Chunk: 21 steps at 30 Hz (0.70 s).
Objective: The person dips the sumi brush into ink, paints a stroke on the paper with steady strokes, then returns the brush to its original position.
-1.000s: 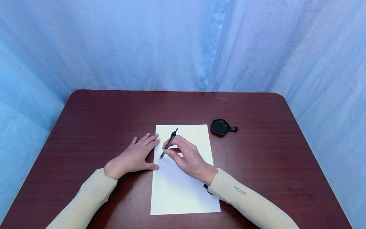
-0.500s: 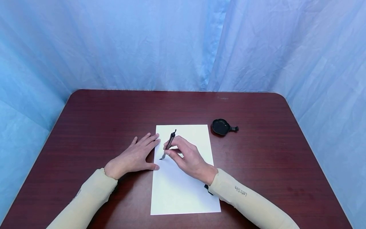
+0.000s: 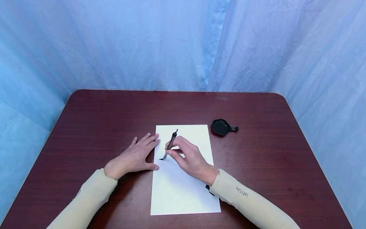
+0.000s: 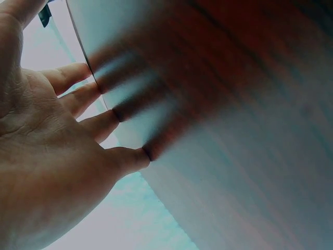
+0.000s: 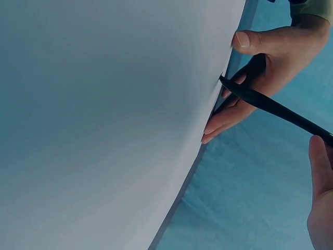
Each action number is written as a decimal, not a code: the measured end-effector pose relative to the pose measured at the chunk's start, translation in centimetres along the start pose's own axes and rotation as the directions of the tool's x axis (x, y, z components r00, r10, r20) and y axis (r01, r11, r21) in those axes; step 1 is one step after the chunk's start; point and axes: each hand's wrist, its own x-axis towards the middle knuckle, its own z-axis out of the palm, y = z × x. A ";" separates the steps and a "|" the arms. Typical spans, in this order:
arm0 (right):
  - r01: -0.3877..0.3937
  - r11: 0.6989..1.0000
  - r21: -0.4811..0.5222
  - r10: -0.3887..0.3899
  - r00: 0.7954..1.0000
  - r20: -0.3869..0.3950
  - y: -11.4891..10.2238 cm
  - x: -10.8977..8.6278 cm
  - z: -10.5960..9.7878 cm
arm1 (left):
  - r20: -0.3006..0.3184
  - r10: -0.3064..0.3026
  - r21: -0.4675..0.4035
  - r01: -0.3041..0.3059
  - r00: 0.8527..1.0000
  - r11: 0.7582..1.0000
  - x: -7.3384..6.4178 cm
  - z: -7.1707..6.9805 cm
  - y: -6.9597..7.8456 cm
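Observation:
My right hand (image 3: 190,160) pinches a dark-handled ink brush (image 3: 172,141) between thumb and fingers, its looped end pointing up and away. The brush's black tip meets a white sheet of paper (image 3: 183,197) near the left edge, where a short dark mark shows. In the right wrist view the brush (image 5: 276,108) slants down to the sheet. My left hand (image 3: 135,156) lies with fingers spread, thumb and fingertips on the sheet's left edge. The left wrist view has the palm and several fingertips (image 4: 138,160) down on the surface.
A small black flower-shaped dish (image 3: 220,127) with a short handle stands right of the sheet's far corner. All of it is on a dark red-brown wooden table (image 3: 271,143). Light blue curtains (image 3: 137,44) hang around the table's far side and both sides.
My right hand and the brush have shifted slightly to the right. The dark streak at the brush tip looks a little longer. My left hand has stayed in place.

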 end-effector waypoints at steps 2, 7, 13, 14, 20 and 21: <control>-0.001 1.000 -0.001 0.001 1.000 -0.001 0.1 -0.1 -0.1 | 0.000 0.001 -0.001 -0.001 1.000 1.000 0.0 0.0 0.0; 0.006 1.000 -0.009 -0.006 1.000 -0.003 0.1 -0.1 -0.2 | 0.005 -0.004 0.000 0.004 1.000 1.000 0.0 -0.1 0.1; 0.012 1.000 -0.013 -0.012 1.000 -0.007 0.2 -0.2 -0.4 | 0.006 -0.006 0.005 0.006 1.000 1.000 0.1 -0.1 0.1; 0.012 1.000 -0.013 -0.012 1.000 -0.008 0.2 -0.2 -0.4 | 0.007 -0.006 0.005 0.006 1.000 1.000 0.1 -0.1 0.1; 0.005 1.000 -0.014 -0.006 1.000 -0.013 0.2 -0.4 -0.6 | 0.010 -0.010 0.003 0.010 1.000 1.000 0.1 -0.1 0.1; 0.004 1.000 -0.015 -0.004 1.000 -0.014 0.3 -0.4 -0.6 | 0.011 -0.011 0.003 0.011 1.000 1.000 0.1 0.0 0.1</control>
